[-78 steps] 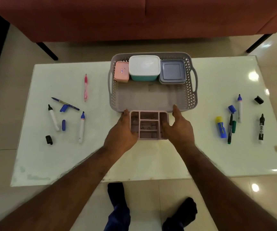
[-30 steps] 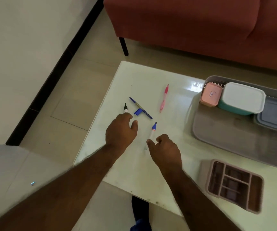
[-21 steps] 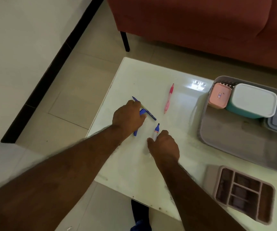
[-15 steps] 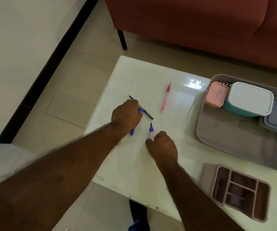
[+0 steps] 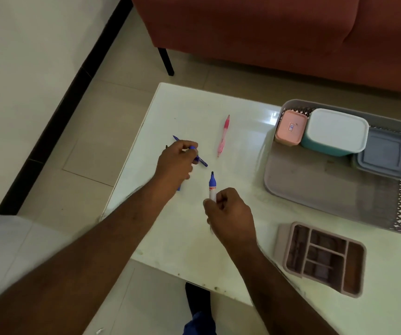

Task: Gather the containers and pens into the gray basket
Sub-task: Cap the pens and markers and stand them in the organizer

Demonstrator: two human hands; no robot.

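Observation:
My left hand is closed over the thin blue pen, thumb and forefinger pinching a small blue cap just above it. My right hand grips a white marker with a blue end, its bare black tip pointing away from me. A pink pen lies further back. The gray basket at the right holds a pink container, a white-lidded teal container and a gray-blue container. A pink divided tray rests on the table in front of the basket.
The white table has its left edge and near corner close to my arms. A second blue cap and a black marker tip peek out beside my left wrist. A red sofa stands beyond the table.
I let go of the pink tray and turned to the table's left side. My right hand took up the white marker and lifted it; my left hand closed on the blue cap by the pen.

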